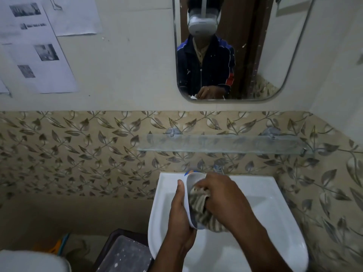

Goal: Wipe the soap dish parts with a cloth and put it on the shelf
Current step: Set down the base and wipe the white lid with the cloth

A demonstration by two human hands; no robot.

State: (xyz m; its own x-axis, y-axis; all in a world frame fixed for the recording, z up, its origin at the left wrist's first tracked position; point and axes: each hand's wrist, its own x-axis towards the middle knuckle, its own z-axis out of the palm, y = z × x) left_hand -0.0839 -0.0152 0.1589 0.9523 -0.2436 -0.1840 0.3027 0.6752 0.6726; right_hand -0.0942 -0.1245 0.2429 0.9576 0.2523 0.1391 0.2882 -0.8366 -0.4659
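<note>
Over the white sink (pixel 275 213) my left hand (pixel 179 214) grips a white soap dish part (pixel 193 180) from its left side, tilted on edge with its hollow facing right. My right hand (pixel 224 197) holds a grey striped cloth (pixel 198 209) and presses it into the hollow of the dish. Part of the cloth hangs below the dish. The glass shelf (pixel 222 145) on the wall above the sink carries nothing.
A tap (pixel 218 168) stands behind the sink, partly hidden by my hands. A mirror (pixel 235 55) hangs above the shelf, papers (pixel 35 46) are stuck on the wall at left. A dark stool (pixel 125 252) stands left of the sink.
</note>
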